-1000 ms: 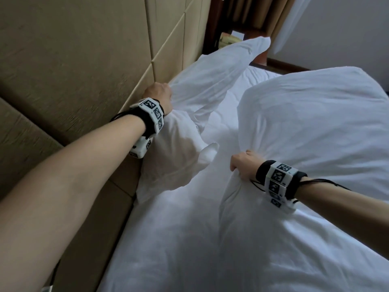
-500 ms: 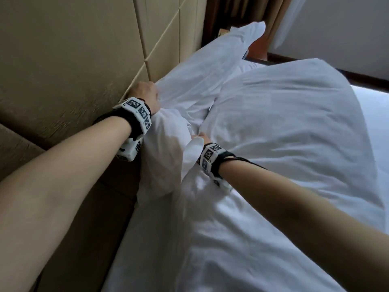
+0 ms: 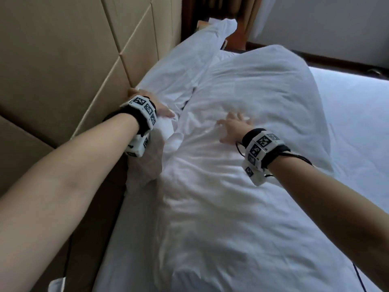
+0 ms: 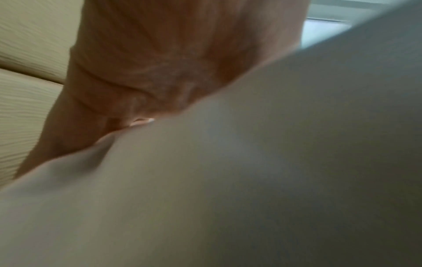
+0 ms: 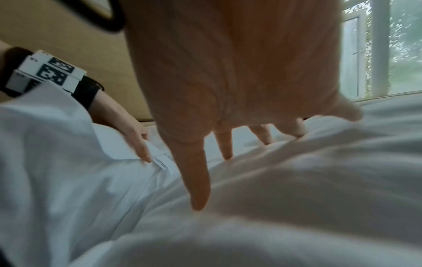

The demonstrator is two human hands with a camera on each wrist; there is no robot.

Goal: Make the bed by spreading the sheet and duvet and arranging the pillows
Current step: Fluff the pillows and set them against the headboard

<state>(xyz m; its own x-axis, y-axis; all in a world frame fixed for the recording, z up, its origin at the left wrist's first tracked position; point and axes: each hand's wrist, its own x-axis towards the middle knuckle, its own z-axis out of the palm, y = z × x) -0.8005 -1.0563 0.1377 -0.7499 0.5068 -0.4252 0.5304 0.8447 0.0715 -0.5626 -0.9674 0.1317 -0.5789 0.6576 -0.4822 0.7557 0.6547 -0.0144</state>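
Observation:
Two white pillows lie at the head of the bed. The rear pillow [image 3: 189, 66] leans against the padded headboard [image 3: 63, 60]. The larger front pillow [image 3: 263, 106] overlaps it. My left hand [image 3: 161, 110] rests with straight fingers on the rear pillow's near end, by a small sewn label [image 5: 160, 162]. In the right wrist view the left hand [image 5: 130, 137] lies flat on that pillow [image 5: 57, 162]. My right hand [image 3: 233, 126] presses on the front pillow with fingers spread, holding nothing. The left wrist view shows only my palm [image 4: 160, 63] and blurred white fabric [image 4: 251, 180].
White bed sheet [image 3: 357, 127] stretches to the right of the pillows. The headboard runs along the left. Beyond the pillows stand a dark wooden nightstand [image 3: 236, 44] and a curtain [image 3: 250, 17]. A window [image 5: 388, 45] shows in the right wrist view.
My right hand let go of the front pillow's corner after swinging it left against the rear pillow, and now lies spread on top. My left hand released its grip and flattened.

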